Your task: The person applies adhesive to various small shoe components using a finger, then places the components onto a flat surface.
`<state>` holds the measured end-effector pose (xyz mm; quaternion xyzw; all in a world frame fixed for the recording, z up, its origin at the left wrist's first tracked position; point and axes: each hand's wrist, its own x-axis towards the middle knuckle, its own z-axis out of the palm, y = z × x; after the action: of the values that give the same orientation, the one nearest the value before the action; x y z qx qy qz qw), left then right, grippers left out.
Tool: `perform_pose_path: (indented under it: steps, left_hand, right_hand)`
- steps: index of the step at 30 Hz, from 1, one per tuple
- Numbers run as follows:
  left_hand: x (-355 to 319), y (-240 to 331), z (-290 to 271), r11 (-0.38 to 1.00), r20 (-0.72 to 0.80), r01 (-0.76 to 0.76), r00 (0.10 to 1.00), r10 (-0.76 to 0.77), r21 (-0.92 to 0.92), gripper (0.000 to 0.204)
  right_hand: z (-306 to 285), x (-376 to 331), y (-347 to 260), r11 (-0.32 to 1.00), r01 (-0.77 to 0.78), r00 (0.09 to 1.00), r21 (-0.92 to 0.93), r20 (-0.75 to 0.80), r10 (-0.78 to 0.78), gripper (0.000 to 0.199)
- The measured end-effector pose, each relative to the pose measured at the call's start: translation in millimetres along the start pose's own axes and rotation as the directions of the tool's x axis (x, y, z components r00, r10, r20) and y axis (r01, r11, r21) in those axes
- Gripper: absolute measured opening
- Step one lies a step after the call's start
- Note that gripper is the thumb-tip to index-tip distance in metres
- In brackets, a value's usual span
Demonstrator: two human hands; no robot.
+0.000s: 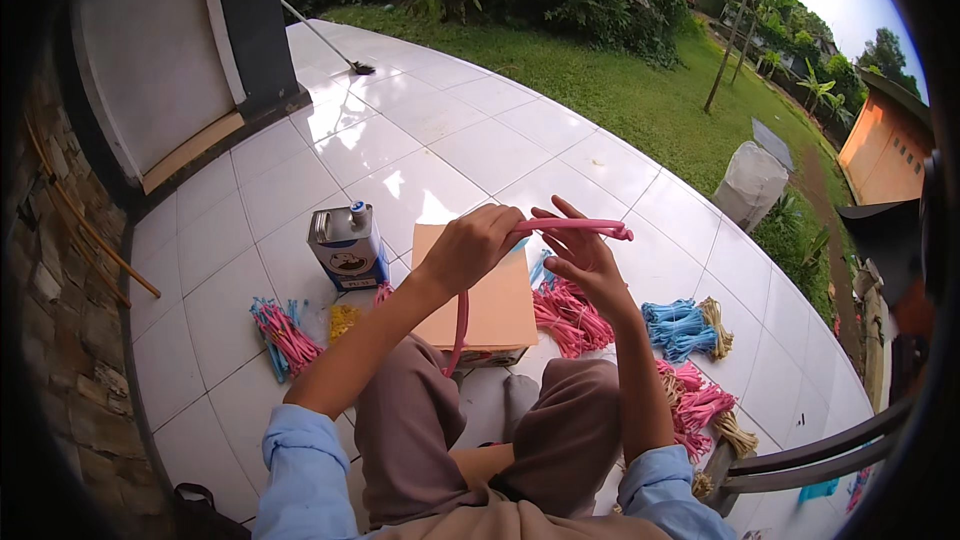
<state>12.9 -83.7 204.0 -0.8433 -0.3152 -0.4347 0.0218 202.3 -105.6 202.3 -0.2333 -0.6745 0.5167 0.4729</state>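
Observation:
A thick pink cord is held in my left hand, whose fingers are closed round it above a cardboard box. One stretch runs rightward to a knobbly end; another pink length hangs below the hand toward my knee. My right hand is open beside the cord's right-hand stretch, fingers spread. Whether those fingers touch the cord I cannot tell. Under both hands lies the flat tan top of the cardboard box.
A blue-and-white metal can stands left of the box, near yellow pieces and a pink-and-blue bundle. On the right lie pink bundles, a blue bundle and more pink ones. A wooden rail is at lower right.

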Motion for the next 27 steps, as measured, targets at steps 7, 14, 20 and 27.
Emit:
perform_pose_path:
  steps: [7,14,20,27]
  left_hand:
    - [-33.7,47.7,18.6,0.916,0.064,0.34,0.94,-0.334,-0.212,0.018]
    - [-47.4,74.3,66.4,0.793,-0.121,0.463,0.83,-0.545,-0.397,0.029]
    - [-47.6,74.1,46.3,0.881,-0.156,0.398,0.882,-0.444,-0.254,0.039]
    - [10.2,15.1,-39.9,0.937,-0.591,0.105,0.751,-0.295,-0.334,0.025]
  right_hand:
    - [-1.4,-34.0,-14.6,0.949,0.036,0.976,0.314,-0.216,0.035,0.05]
    - [48.3,-41.4,37.5,0.941,-0.078,0.871,0.33,-0.436,0.225,0.046]
    - [36.8,-39.3,21.9,0.993,-0.088,0.779,0.076,-0.616,0.116,0.037]
    - [-49.7,5.8,-25.1,0.849,-0.479,0.873,-0.223,-0.227,0.433,0.049]
